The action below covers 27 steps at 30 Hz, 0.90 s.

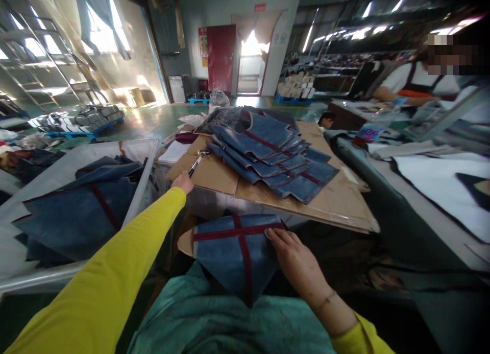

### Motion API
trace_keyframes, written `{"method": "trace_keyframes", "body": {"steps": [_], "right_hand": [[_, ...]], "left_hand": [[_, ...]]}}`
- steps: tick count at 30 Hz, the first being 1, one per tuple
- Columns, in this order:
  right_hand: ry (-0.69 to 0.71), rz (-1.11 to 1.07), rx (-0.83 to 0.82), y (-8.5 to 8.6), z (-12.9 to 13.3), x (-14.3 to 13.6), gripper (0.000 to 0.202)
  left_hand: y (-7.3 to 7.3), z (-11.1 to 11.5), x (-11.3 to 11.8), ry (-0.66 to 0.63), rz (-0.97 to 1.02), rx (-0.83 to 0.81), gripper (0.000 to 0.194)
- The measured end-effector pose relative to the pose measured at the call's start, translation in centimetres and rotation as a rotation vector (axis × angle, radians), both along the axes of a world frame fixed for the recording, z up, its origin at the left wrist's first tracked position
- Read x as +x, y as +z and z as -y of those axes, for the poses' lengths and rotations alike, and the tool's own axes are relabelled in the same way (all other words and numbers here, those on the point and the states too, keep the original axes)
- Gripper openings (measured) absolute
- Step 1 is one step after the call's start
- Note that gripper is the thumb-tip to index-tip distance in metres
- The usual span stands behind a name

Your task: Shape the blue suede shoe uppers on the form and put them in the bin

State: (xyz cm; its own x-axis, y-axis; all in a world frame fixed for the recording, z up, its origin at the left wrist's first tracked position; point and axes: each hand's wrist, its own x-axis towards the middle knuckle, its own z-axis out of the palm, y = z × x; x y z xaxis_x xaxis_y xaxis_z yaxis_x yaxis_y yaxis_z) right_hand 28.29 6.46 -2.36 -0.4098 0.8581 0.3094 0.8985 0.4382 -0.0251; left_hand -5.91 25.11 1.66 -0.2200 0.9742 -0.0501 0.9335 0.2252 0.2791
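Note:
My left hand (182, 182) is closed round the handle of a small hammer (196, 163), at the left edge of the cardboard. The hammer's head points away from me over the cardboard. In front of my lap lies a blue sheet piece (222, 246) with crossing dark red strips, and its lower end hangs down over the green cloth (229, 328) on my lap. My right hand (289, 249) pinches that piece at its upper right edge, thumb on top. Beyond it, a stack of similar blue pieces (275, 160) lies fanned out on the cardboard (306, 206).
At left stands a white plastic bin (145, 178) with more blue pieces (82, 211) inside. A dark-covered table (383, 206) runs along the right, with white sheets (436, 185) on it. A co-worker (406, 80) is behind it. Pallets with bundles (82, 120) stand farther back.

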Motion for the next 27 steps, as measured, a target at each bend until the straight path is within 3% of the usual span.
{"method": "trace_keyframes", "body": {"steps": [3, 6, 10, 13, 17, 21, 27], "right_hand": [[-0.029, 0.037, 0.009, 0.1, 0.6, 1.6, 0.043], [-0.042, 0.036, 0.018, 0.0, 1.5, 1.6, 0.044], [-0.02, 0.006, 0.03, -0.7, 2.8, 0.7, 0.045], [-0.013, -0.015, 0.039, -1.0, 3.4, 0.2, 0.043], [-0.027, -0.035, 0.036, -1.0, 3.8, 0.2, 0.042], [-0.035, -0.06, 0.049, -0.9, 4.2, 0.3, 0.044], [-0.034, -0.104, 0.068, -1.3, 4.3, 0.3, 0.045]], "left_hand": [[1.2, 3.6, -0.4, -0.062, 0.068, 0.012, 0.034], [2.4, 10.1, -1.3, -0.166, 0.163, -0.023, 0.038], [3.8, 19.7, -1.6, -0.324, 0.525, -0.279, 0.049], [4.6, 24.4, -0.7, -0.325, 0.676, -0.373, 0.056], [3.4, 26.6, 0.7, -0.242, 0.72, -0.241, 0.057], [1.3, 26.6, 1.0, -0.356, 0.611, -0.225, 0.046], [2.4, 26.7, 1.3, -0.339, 0.626, -0.161, 0.045]]}}
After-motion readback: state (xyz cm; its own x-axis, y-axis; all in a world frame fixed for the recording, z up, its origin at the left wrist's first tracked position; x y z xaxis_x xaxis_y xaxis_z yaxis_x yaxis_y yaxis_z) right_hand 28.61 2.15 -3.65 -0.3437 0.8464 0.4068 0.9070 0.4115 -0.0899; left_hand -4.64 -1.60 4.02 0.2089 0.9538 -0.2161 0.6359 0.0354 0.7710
